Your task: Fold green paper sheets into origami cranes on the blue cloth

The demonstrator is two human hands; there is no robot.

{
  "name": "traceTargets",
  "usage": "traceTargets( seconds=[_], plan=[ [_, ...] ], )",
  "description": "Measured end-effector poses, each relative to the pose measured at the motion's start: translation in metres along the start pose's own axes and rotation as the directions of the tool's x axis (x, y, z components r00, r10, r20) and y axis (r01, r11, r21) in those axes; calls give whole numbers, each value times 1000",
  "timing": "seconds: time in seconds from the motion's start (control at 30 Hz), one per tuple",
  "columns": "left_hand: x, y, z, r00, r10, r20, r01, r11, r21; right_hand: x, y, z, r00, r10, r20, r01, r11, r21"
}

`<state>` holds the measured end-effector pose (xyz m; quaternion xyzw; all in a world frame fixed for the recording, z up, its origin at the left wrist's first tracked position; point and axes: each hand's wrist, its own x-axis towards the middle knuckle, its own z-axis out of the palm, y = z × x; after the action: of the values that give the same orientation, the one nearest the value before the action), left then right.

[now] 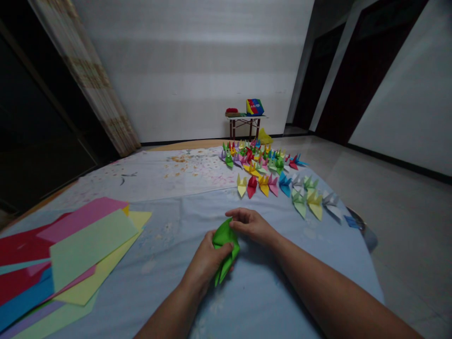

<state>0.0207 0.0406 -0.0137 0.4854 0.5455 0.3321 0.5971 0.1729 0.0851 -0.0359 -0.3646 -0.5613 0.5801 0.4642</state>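
Observation:
A partly folded piece of green paper [223, 234] is held above the blue cloth [162, 282], near the table's front. My left hand [209, 256] grips it from the left, thumb across its front and the other fingers mostly behind it. Two narrow points of the paper hang downward. My right hand [250, 224] is at the upper right edge of the paper, its thumb and fingers bent close around the top corner. The exact contact of those fingertips is hard to make out.
Colored paper sheets [93, 245] lie overlapping at left. Several folded paper cranes [264, 185] stand in rows at the right, with a denser cluster [254, 155] behind. A small table [247, 117] bearing a colorful box [254, 107] stands by the wall.

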Motion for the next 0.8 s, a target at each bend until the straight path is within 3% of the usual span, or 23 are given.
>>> traceTargets(
  seconds=[0.13,0.23,0.33,0.43,0.5,0.67,0.8],
  plan=[
    [-2,0,-4,970,243,-18,-221,907,358,1,3,0,998,35,-43,-36,999,-24],
    [-7,4,-7,956,294,-6,-230,762,606,2,5,-1,998,49,-46,-52,997,-60],
    [-10,6,-10,935,355,9,-261,670,695,2,5,0,998,39,-46,-43,996,-83],
    [-7,5,-13,886,463,35,-354,625,696,2,4,0,998,46,-39,-48,996,-69],
    [-2,3,-15,882,469,37,-375,654,656,2,2,1,998,40,-44,-43,996,-75],
    [11,1,-22,934,345,89,-349,832,431,-1,-2,0,999,-35,-34,28,982,-189],
    [18,-2,-27,930,354,97,-362,842,400,-4,-3,-2,994,-109,-28,94,939,-332]
  ],
)
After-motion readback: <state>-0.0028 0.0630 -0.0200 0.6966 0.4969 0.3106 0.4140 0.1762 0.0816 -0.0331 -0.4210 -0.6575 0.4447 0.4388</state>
